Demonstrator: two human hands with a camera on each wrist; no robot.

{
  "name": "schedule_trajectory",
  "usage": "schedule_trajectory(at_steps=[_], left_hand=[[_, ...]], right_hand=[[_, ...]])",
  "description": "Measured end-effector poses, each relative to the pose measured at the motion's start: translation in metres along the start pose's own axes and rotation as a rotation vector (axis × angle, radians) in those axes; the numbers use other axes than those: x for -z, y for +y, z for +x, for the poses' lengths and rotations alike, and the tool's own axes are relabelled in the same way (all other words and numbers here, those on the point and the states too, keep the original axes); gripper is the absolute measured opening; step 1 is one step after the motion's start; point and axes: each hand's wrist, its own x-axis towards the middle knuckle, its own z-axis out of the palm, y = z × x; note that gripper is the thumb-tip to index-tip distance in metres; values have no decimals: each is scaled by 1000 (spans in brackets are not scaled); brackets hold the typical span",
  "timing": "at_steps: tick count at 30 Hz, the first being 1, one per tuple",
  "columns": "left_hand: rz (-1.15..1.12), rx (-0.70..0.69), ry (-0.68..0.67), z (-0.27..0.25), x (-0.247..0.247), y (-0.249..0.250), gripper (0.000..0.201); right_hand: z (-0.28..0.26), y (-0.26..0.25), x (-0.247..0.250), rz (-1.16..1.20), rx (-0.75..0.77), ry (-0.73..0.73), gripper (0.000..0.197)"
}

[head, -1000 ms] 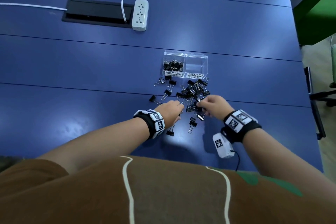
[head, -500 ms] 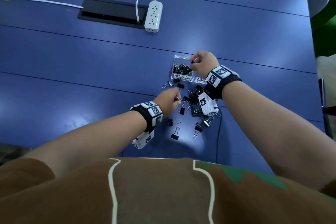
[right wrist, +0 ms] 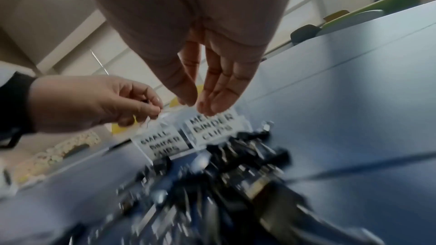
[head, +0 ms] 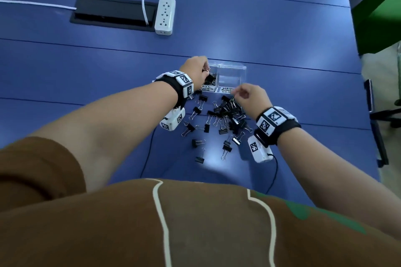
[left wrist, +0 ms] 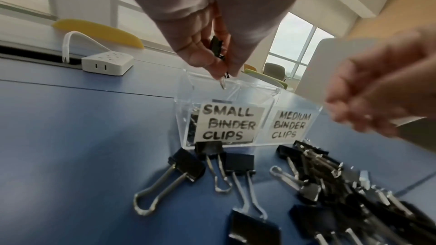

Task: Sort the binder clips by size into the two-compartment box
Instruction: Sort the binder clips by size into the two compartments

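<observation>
Binder clip point(left wrist: 217, 47) pinched in left hand point(head: 195, 69); right hand point(head: 249, 97) relaxed, empty; power strip point(head: 165, 15) beyond.

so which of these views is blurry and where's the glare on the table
Right wrist view: the pile of black binder clips is smeared by motion blur and the box labels are soft. Left wrist view: sharp labels, blurred right hand. Head view: pale glare patches on the blue table.
</observation>
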Motion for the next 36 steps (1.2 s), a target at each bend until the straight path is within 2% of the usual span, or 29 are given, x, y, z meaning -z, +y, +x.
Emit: schedule_trajectory(at_steps=[3,6,8,10,12,15,17,20,25,31,34,36], left_hand=[[45,-22,-29,1,-3,-1,17],[56,-66,-31,-10,-9,0,25],[81,-109,-16,-24,-18,4,22],[134,-171,-59,-39,-32,7,13],[195,-221,-162,-54,-50,7,10],[212,-221,-274,-70,-73,0,25],[192,-191,-291,-78,-80,-5,34],[186,-186,-267,-86,-82,-14,34],[125,-184,-223,-94,-74,-26,26],[60,-63,-147,-83,-67,-18,22],[78,-96,-138,-70,-68,-10,21],[136,-117,-177,-64,-71,-4,22]], right_hand=[[-23,25,-10,-72,-81,-79,21],[-38,38,-23,-134,-99,-149,20],[-46,42,-31,-169,-75,-190,19],[-50,45,-37,-180,-32,-221,20],[-49,46,-36,-175,-15,-217,16],[-42,46,-28,-135,-40,-143,12],[-36,45,-25,-130,-32,-122,10],[-29,42,-26,-145,-12,-141,10],[-23,41,-36,-214,6,-170,26],[-24,42,-41,-267,49,-178,19],[-27,43,-41,-224,82,-174,18],[-27,43,-38,-155,53,-156,17]])
